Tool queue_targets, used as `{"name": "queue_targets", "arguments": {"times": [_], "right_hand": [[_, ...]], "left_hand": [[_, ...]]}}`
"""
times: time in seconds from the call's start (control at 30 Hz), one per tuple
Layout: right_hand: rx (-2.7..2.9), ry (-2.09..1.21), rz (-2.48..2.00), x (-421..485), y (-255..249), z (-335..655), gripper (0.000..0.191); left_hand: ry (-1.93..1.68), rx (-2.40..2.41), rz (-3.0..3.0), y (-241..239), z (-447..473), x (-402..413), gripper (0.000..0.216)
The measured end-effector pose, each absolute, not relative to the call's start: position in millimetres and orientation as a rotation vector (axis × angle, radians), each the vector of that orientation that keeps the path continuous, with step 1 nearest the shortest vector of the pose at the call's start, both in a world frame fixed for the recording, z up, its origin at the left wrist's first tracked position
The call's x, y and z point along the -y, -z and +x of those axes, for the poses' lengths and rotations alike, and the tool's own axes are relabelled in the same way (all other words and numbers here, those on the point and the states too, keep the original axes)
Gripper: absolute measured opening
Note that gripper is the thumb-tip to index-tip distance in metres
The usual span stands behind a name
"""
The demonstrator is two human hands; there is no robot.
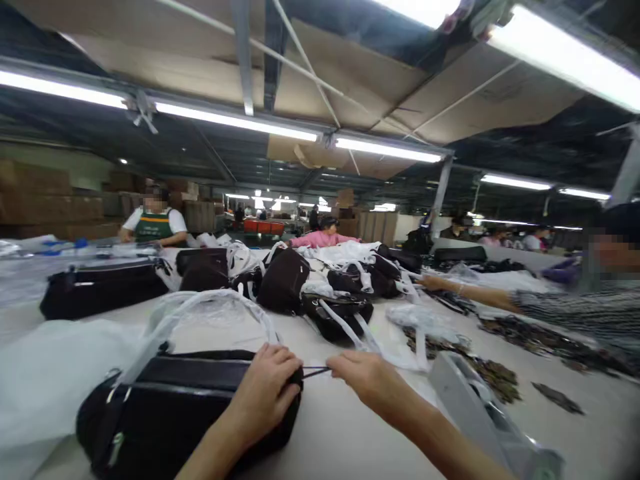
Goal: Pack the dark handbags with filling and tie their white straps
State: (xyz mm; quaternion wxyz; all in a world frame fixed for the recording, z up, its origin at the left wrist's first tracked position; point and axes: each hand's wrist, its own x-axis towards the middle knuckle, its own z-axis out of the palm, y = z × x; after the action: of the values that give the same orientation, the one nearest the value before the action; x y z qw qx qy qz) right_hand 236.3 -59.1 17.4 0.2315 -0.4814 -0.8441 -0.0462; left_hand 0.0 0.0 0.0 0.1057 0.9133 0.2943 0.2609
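A black handbag (185, 393) lies on the table in front of me, its handles (220, 298) wrapped in white material and standing up in a loop. My left hand (267, 387) grips the bag's right end, with the fingers bent over its top edge. From that end a thin black cord (316, 371) runs out taut to the right. My right hand (363, 380) pinches the cord's outer end between thumb and fingers, a short gap away from the bag. What the cord joins to on the bag is hidden behind my left hand.
More dark bags (283, 280) with wrapped handles crowd the table beyond. A grey tape dispenser (473, 407) stands at right, near piles of small dark pieces (493, 377). White sheeting (60, 380) lies at left. A co-worker's arm (480, 293) reaches in from the right.
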Motion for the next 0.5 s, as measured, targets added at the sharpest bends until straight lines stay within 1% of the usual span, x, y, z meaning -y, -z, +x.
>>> {"name": "queue_targets", "arguments": {"times": [0.07, 0.2, 0.4, 0.5], "right_hand": [[2.281, 0.061, -1.338, 54.0, -19.6, 241.2, 0.017], [2.199, -0.018, -1.356, 51.3, -22.5, 245.4, 0.017], [2.140, -0.054, -1.397, 51.9, -17.4, 241.0, 0.018], [2.027, -0.035, -1.532, 52.7, -22.3, 270.4, 0.021]], "left_hand": [[-0.758, -0.851, 2.697, -2.7, 4.9, -3.6, 0.027], [-0.790, -0.875, 2.701, -1.5, 13.7, -8.3, 0.018], [-0.821, -0.990, 2.739, 14.3, 24.0, -8.9, 0.022], [-0.853, -1.045, 2.762, 16.8, 24.5, -13.1, 0.023]]}}
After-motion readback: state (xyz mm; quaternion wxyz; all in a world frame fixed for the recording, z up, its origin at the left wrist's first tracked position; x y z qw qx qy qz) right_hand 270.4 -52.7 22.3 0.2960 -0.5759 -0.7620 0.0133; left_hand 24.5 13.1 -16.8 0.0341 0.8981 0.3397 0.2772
